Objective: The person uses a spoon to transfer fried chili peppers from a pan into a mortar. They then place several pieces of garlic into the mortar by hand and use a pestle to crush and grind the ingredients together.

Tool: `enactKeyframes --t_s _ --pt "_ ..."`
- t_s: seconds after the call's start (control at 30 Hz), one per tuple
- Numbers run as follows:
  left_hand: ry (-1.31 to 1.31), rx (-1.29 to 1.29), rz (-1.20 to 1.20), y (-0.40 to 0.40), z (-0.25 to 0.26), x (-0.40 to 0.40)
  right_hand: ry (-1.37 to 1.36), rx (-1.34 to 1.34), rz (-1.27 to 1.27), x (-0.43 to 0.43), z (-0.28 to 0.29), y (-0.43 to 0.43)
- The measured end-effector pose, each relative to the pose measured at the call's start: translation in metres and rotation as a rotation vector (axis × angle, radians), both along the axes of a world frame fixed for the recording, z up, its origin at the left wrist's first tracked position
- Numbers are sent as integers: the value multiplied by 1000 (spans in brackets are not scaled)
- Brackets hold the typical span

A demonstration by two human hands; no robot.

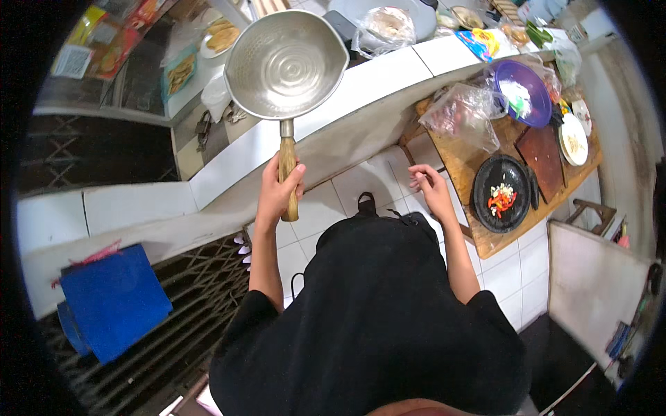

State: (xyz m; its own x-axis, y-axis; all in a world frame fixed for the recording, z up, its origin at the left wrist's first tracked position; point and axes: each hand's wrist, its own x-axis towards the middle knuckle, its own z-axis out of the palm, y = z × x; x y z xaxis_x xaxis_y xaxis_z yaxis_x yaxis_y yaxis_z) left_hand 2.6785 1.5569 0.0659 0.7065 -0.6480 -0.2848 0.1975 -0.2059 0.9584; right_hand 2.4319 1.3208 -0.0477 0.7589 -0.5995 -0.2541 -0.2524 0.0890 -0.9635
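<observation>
My left hand (281, 182) grips the wooden handle of a metal saucepan (291, 65). The pan's inside faces up towards me, shiny and bare, with a pouring lip on its rim. It hangs over the white tiled ledge (359, 88). My right hand (433, 191) holds nothing, its fingers loosely bent and apart, in the air left of a wooden table (481, 244). On that table a black stone mortar plate (481, 208) carries chopped red chili (502, 202) and pale chopped pieces. A dark pestle (534, 190) leans at its right edge.
Beyond the mortar lie a brown cutting board (541, 156), a white plate (574, 138), a purple basin (543, 99) and a clear plastic bag (460, 114). Another plastic bag (385, 31) sits past the ledge. A blue panel (117, 301) stands at left beside a metal folding gate (208, 283).
</observation>
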Motion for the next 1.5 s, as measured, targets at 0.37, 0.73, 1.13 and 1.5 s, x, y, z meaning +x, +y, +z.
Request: enactKeyframes --t_s 0.37,0.73,1.13,1.5 --pt "47 26 -446 -102 -14 21 107 2 -68 6 -10 13" --pt "9 43 -744 -233 -77 64 95 63 -430 -80 -19 28" --pt "-1089 214 -391 -252 -101 87 99 77 -480 -108 -15 18" --pt "-1202 292 -294 -243 -109 90 93 80 -491 -119 -17 10"
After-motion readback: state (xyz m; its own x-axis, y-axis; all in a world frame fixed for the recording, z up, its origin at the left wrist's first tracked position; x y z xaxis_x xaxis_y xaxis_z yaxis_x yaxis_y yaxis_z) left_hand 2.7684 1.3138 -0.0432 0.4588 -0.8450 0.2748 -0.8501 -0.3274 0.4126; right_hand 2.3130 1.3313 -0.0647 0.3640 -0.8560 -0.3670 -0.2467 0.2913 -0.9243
